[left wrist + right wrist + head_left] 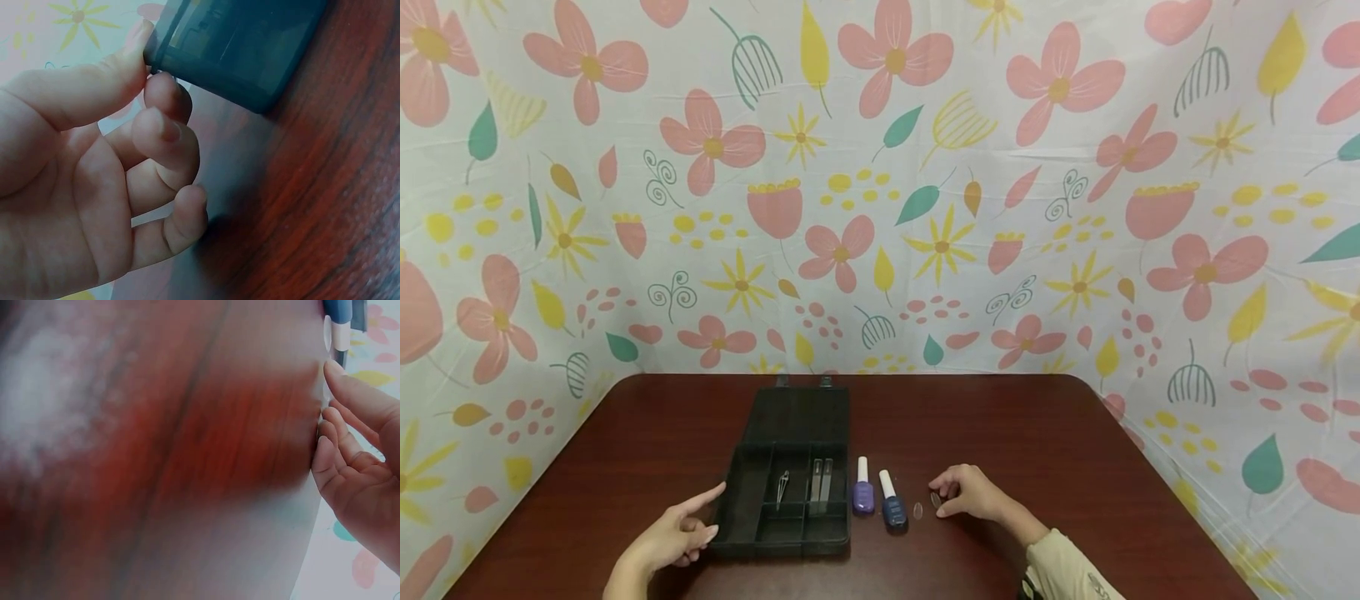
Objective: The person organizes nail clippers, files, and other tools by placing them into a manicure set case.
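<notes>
A black compartment box (pixel 790 500) lies open on the dark wooden table (pixel 1000 425), its lid (pixel 801 417) flat behind it. Inside are tweezers (pixel 782 488) and two slim metal tools (pixel 821 483). My left hand (pixel 679 533) holds the box's front left corner; the thumb and curled index fingertip meet on the box (pixel 244 44). Right of the box lie a purple bottle (pixel 862 493) and a blue bottle (pixel 892 505), both white-capped. My right hand (pixel 967 493) pinches a small clear oval piece (pixel 936 500) on the table. A second oval piece (pixel 917 510) lies beside it.
Floral cloth (pixel 880 208) walls in the table at the back and on both sides. The right wrist view shows blurred table (pixel 187 456), my right hand (pixel 353 450) and the blue bottle (pixel 340 312) at the top edge.
</notes>
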The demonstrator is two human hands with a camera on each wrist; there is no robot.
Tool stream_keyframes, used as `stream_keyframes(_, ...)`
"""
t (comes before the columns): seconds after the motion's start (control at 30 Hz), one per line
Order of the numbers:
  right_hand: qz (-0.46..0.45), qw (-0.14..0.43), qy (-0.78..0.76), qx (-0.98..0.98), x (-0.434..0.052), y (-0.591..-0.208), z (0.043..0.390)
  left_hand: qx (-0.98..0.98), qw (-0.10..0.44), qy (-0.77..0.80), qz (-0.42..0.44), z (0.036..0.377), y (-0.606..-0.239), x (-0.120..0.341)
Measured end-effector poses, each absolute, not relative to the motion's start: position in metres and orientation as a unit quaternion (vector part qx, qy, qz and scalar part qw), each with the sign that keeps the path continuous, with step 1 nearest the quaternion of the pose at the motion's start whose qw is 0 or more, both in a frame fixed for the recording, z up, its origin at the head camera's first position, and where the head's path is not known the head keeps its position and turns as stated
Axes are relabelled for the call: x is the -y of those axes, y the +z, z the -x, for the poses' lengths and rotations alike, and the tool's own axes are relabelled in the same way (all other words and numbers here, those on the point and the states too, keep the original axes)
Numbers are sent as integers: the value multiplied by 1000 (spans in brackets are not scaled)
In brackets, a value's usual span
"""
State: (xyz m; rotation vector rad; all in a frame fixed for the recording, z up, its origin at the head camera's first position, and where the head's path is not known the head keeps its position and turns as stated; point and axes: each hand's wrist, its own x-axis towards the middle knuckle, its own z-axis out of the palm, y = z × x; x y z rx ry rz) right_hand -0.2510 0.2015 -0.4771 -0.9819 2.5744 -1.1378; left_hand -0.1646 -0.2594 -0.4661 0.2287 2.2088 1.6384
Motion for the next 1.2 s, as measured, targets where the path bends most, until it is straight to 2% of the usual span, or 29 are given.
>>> stream_keyframes(1.2, 342, 51, -339, -875, -197, -478, 253, -788, 186, 581, -82, 164, -465, 260)
